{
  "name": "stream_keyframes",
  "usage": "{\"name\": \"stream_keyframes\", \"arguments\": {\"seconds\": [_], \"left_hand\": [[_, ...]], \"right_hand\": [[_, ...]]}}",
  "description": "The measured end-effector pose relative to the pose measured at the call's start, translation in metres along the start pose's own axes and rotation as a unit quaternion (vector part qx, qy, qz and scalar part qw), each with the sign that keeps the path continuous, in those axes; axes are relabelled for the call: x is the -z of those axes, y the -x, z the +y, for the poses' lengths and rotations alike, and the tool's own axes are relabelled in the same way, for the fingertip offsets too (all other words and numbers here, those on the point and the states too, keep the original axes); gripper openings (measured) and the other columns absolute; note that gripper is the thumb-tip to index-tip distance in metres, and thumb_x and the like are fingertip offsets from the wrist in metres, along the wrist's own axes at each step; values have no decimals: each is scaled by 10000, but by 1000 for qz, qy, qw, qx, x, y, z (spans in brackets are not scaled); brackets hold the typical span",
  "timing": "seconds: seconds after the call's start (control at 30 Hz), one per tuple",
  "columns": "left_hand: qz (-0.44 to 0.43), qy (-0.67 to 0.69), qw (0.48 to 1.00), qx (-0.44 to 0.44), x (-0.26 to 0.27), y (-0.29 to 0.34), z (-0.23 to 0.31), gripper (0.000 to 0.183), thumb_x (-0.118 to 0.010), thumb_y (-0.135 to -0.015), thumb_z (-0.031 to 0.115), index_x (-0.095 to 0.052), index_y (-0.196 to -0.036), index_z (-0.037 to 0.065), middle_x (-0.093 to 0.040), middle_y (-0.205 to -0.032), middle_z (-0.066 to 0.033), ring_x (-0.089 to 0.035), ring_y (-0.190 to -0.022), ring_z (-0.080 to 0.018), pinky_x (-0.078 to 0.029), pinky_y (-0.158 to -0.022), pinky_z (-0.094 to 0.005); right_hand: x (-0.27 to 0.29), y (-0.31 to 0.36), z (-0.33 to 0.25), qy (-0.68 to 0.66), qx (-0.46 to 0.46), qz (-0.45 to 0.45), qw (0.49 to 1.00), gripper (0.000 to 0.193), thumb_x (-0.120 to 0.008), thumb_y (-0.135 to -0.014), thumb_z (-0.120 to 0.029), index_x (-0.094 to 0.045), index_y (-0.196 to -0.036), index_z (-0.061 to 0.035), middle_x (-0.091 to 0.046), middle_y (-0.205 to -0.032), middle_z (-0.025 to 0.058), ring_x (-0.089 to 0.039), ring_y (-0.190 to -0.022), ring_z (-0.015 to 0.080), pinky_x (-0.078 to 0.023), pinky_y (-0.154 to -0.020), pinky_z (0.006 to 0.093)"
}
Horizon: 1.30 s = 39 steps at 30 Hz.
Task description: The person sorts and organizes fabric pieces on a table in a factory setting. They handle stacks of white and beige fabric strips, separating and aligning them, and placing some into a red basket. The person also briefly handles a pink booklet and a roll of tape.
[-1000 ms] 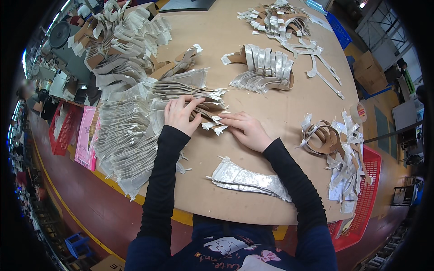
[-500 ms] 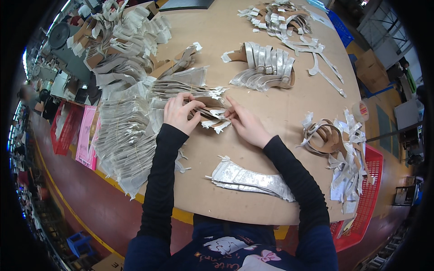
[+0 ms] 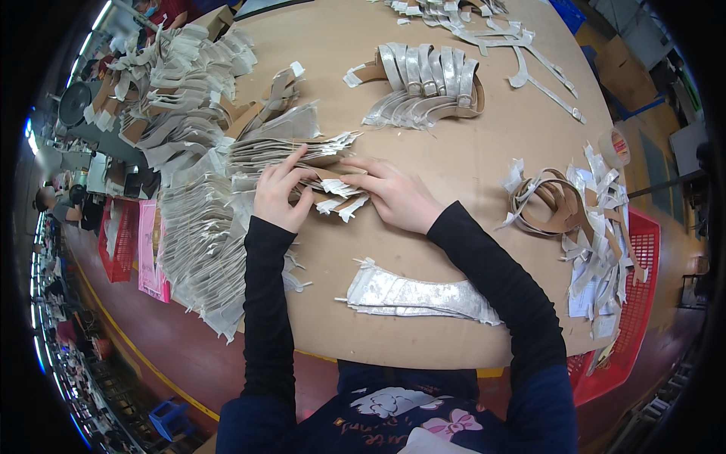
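My left hand (image 3: pixel 283 194) is curled over the left end of a small bundle of strap pieces (image 3: pixel 333 187), thumb and fingers around its edge. These pieces are brown on one face, with white frayed tips. At the bundle's right end, the fingers of my right hand (image 3: pixel 397 197) press together on the strap tips, and the tips under them are partly hidden. Just beyond lies a stack of grey-white straps (image 3: pixel 265 151). Nearer my body, a few curved silvery pieces (image 3: pixel 412 293) lie flat beside my right forearm.
Rows of grey-white pieces (image 3: pixel 200 234) cover the table's left side. Silvery buckled straps (image 3: pixel 431 83) stand farther back. To the right are coiled brown straps (image 3: pixel 548 200), a tape roll (image 3: pixel 614 147) and a red basket (image 3: pixel 643 280). A person (image 3: pixel 170 13) is at the far left.
My right hand has moved in over the strap tips, its fingers now closer to my left hand. The whole view has shifted slightly.
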State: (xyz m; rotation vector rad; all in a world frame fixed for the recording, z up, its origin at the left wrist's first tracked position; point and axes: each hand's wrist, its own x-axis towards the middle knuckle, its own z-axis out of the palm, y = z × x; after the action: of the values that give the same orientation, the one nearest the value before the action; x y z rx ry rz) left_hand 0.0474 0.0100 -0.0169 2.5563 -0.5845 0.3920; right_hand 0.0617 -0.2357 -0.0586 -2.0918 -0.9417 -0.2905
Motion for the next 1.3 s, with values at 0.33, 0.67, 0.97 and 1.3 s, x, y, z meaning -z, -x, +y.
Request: {"name": "stream_keyframes", "arguments": {"seconds": [0.33,0.67,0.97,1.3], "left_hand": [[110,-41,993,-20,-2,-7,4,143,-717,-795,118,-727,-934,84,-661,-1170,-59,-608,-971,-263,-461,-892,-377],[73,-28,997,-19,-8,-6,-3,236,-731,-830,146,-729,-1051,65,-670,-1063,-69,-624,-957,-261,-475,-856,-366],[44,34,997,58,-8,-5,4,216,-693,-874,142,-684,-1074,61,-646,-951,-84,-587,-914,-258,-451,-845,-361],[35,-48,997,57,-15,-8,5,134,-644,-918,185,-694,-939,62,-614,-977,-74,-536,-931,-267,-423,-862,-385]], "right_hand": [[2,-7,12,3,-30,-62,998,378,-541,-787,2,-648,-1124,-132,-554,-1409,-5,-605,-965,248,-531,-804,379],[-3,-4,13,33,-11,-44,998,453,-550,-791,-5,-622,-1211,-157,-579,-1359,-24,-622,-962,227,-560,-699,377],[-2,-9,11,-63,-44,18,997,390,-549,-820,-3,-583,-1197,-97,-627,-1170,97,-612,-1059,304,-525,-837,419],[-14,-52,53,-75,-47,53,995,319,-544,-899,-84,-640,-1203,-100,-548,-1308,99,-576,-1123,321,-477,-933,427]]}}
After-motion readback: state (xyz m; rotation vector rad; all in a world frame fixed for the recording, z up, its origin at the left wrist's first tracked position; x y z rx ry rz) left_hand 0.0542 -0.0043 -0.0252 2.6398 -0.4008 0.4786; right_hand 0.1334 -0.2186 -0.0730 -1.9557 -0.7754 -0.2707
